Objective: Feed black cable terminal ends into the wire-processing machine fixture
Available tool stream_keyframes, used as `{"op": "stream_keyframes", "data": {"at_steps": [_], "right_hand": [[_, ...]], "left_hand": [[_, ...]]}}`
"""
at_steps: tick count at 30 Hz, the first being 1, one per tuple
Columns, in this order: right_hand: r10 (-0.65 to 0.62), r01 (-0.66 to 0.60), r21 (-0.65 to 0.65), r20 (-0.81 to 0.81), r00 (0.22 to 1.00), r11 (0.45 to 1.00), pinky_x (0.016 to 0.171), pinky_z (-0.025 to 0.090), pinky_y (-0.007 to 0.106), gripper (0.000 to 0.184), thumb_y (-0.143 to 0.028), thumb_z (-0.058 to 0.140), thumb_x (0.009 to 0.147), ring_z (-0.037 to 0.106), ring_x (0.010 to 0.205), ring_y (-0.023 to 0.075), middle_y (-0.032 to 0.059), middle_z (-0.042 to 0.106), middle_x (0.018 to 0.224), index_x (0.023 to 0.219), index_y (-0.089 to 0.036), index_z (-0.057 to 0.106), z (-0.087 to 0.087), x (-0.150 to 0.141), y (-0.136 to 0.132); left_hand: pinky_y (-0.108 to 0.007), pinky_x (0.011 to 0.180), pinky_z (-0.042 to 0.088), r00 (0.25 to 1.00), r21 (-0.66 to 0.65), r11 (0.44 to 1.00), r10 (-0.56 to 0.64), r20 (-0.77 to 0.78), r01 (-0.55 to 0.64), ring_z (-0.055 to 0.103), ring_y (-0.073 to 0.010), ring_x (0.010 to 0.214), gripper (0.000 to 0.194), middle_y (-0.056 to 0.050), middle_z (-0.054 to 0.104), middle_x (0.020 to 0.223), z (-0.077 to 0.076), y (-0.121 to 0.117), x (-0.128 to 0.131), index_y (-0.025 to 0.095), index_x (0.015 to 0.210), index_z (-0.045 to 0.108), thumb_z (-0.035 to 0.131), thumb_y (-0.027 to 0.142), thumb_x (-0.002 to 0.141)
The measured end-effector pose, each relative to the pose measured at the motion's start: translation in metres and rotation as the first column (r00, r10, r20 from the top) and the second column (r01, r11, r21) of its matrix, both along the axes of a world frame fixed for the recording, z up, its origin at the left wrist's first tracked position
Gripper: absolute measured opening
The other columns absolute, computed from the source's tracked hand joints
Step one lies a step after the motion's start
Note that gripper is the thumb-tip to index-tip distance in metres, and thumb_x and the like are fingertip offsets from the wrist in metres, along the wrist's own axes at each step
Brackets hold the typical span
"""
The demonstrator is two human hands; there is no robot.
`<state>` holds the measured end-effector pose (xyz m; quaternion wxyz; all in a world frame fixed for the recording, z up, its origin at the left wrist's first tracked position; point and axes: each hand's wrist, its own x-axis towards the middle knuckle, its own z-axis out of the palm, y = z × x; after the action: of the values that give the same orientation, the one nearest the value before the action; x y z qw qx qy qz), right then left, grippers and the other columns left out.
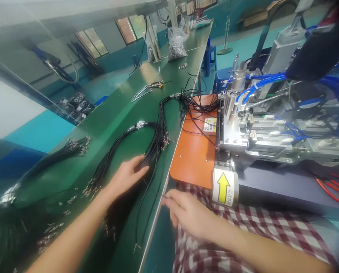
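A looped bundle of black cables (112,149) lies on the green table, bound at its top by a silvery tie. My left hand (129,174) is closed around the right-hand end of this bundle, thumb and fingers pressed on the strands. One loose cable (141,204) trails from there toward the table's near edge, its stripped end splayed. By the table edge, my right hand (183,210) pinches a thin, dark, pointed thing (161,195); most of it is hidden in the fingers. Behind the left hand, a second cable bundle (161,113) runs to a tangle on the orange plate (192,159).
A machine with metal cylinders (233,121) and blue air hoses (254,87) stands at right. Another cable bundle (55,151) lies at left, near scattered small metal parts (51,229). Farther back are hand tools (148,90) and a bag of metal parts (177,45).
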<state>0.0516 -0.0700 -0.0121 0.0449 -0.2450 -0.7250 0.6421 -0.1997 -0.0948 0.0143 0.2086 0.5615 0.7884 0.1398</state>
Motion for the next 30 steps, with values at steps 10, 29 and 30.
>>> {"op": "stream_keyframes", "data": {"at_steps": [10,29,30], "right_hand": [[-0.338,0.304,-0.287,-0.076,0.938,0.908,0.077,0.05,0.03,0.04,-0.026,0.045,0.092,0.067,0.088,0.0172,0.01,0.067,0.101,0.129,-0.011,0.041,-0.011,-0.078,0.017],[-0.355,0.326,-0.371,-0.012,0.935,0.869,0.059,0.044,0.02,0.026,-0.037,0.047,0.094,0.069,0.076,0.0121,0.0091,0.071,0.093,0.087,-0.014,0.058,0.016,-0.112,0.08],[-0.342,0.31,-0.383,-0.017,0.939,0.87,0.058,0.043,0.019,0.026,-0.035,0.048,0.094,0.069,0.074,0.0111,0.008,0.072,0.089,0.083,-0.014,0.058,0.018,-0.115,0.079]], "left_hand": [[-0.029,0.061,0.045,0.948,-0.066,0.994,0.102,0.3,-0.086,0.059,-0.0181,0.064,0.049,0.0,0.064,0.072,0.001,0.007,0.007,0.018,0.112,0.052,0.062,0.046,0.074],[-0.031,0.064,0.05,0.721,-0.22,0.963,0.265,0.64,-0.159,0.06,-0.0161,0.06,0.027,-0.002,0.062,0.065,0.041,0.045,-0.009,0.018,0.069,0.054,0.071,0.037,0.06],[-0.03,0.065,0.05,0.721,-0.212,0.964,0.259,0.643,-0.158,0.06,-0.0158,0.061,0.028,-0.002,0.062,0.065,0.041,0.044,-0.007,0.018,0.069,0.053,0.071,0.038,0.061]]}}
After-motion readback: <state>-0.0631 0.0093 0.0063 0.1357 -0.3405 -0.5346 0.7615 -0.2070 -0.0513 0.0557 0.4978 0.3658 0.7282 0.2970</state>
